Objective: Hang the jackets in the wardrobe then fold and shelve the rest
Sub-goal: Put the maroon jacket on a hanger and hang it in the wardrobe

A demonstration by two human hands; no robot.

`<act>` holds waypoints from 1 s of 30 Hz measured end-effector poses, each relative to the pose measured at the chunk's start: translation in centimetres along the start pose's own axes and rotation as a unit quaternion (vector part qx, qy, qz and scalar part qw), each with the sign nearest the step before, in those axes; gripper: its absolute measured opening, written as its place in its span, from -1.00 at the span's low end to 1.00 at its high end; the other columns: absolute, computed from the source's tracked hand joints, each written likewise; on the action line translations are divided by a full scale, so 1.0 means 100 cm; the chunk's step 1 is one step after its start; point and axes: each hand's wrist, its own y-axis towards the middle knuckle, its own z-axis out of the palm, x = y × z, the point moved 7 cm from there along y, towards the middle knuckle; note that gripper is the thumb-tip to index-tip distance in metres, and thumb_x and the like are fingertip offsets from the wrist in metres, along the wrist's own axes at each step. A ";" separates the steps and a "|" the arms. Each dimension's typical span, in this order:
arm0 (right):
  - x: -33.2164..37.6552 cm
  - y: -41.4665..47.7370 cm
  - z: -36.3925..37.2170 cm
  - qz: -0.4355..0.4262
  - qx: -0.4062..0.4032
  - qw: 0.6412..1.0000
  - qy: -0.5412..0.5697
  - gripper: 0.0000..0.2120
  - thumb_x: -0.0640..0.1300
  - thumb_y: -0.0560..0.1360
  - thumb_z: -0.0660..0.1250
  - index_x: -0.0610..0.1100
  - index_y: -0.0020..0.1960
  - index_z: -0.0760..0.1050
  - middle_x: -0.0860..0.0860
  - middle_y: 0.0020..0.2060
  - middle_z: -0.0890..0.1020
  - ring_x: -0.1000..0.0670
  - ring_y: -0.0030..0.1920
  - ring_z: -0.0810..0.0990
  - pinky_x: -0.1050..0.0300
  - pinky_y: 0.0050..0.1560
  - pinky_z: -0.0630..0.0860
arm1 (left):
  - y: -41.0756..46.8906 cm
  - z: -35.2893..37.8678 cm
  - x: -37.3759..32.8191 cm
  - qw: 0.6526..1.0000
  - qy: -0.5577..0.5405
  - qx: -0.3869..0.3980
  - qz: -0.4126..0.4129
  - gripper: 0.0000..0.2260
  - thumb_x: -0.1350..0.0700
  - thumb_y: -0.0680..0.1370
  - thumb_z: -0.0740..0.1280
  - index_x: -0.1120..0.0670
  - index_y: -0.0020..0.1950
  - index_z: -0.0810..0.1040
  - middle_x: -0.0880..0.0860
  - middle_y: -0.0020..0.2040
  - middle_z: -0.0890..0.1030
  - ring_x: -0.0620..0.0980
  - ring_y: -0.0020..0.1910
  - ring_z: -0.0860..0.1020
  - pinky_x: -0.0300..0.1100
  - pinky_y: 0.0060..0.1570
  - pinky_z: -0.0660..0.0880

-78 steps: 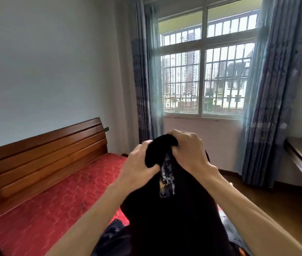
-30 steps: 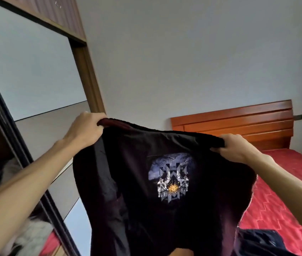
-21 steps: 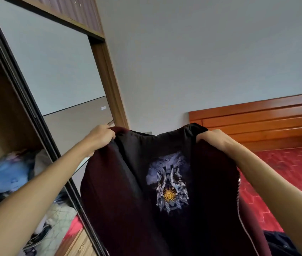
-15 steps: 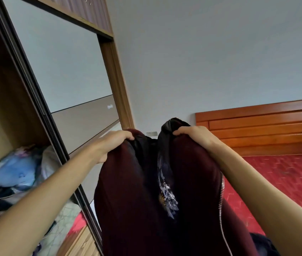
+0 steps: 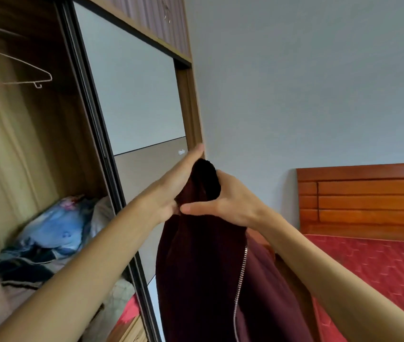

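A dark maroon zip jacket with a black collar hangs folded in half lengthways in front of me, its silver zipper running down the right side. My left hand and my right hand press together around its collar, palms facing each other. The open wardrobe stands at the left, with a bare wire hanger hanging near its top.
A heap of blue and dark clothes lies on a wardrobe shelf. The grey sliding door is just behind my hands. A bed with a red mattress and a wooden headboard stands at the right.
I turned from the window to the wardrobe. The jacket was spread wide showing its printed lining, then my hands came together, folding it shut with the maroon outside showing.
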 end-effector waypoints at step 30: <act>0.122 0.368 0.233 -0.151 0.096 0.971 0.156 -0.40 0.37 0.55 0.08 -0.06 0.29 0.53 0.00 0.04 0.69 0.07 0.05 0.68 0.03 0.22 0.57 | 0.044 -0.440 0.038 0.892 -0.179 -0.414 0.036 -0.72 0.07 0.46 0.52 0.15 0.11 0.65 0.17 -0.04 0.71 0.12 -0.14 0.68 -0.14 -0.29 0.59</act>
